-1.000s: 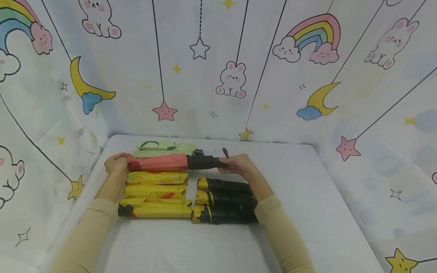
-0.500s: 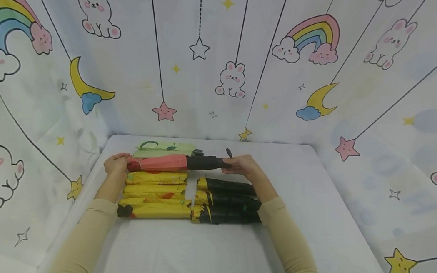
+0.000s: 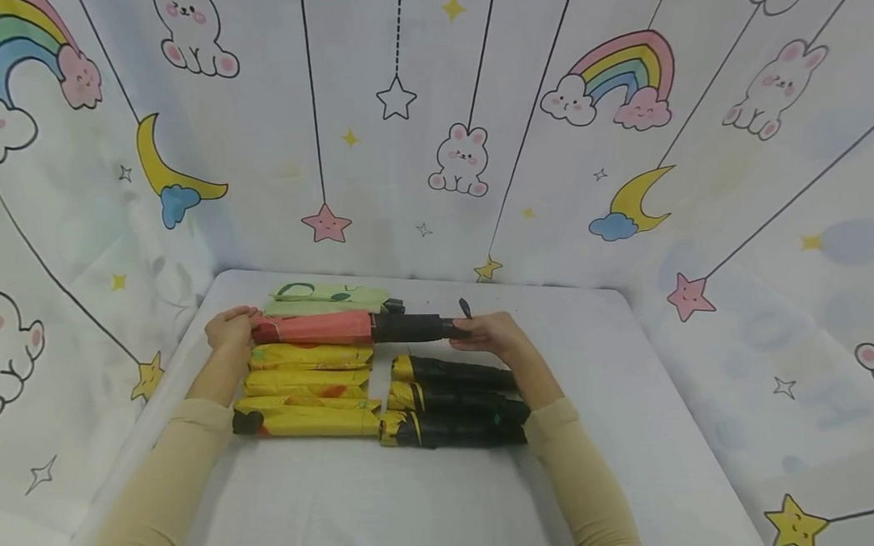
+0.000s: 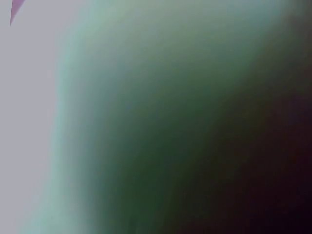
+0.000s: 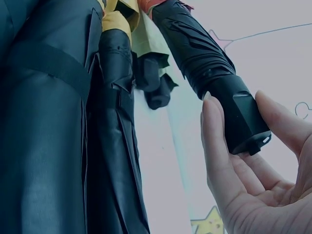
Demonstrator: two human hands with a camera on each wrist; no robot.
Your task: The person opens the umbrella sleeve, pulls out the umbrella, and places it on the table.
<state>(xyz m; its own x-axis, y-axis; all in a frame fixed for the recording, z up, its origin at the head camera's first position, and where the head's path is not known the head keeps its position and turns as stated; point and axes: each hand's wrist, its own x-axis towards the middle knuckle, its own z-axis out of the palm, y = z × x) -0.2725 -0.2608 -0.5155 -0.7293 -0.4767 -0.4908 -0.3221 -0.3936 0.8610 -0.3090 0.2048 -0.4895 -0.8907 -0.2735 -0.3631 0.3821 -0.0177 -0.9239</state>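
I have both arms (image 3: 161, 490) stretched forward, left hand (image 3: 232, 329) turned inward, right hand (image 3: 492, 335) pinching between thumb (image 5: 283, 123) and fingers (image 5: 217, 141).

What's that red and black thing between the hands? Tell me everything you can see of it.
It looks like a folded umbrella: coral-red fabric with a darker patch at one end, then wrinkled black material, then a faceted black handle with a small loop at its tip. It runs crosswise between a pale green bundle beyond and yellow bundles nearer; whether it rests on anything is unclear. The right hand pinches the handle; the left hand is at the red end, its grip unclear.
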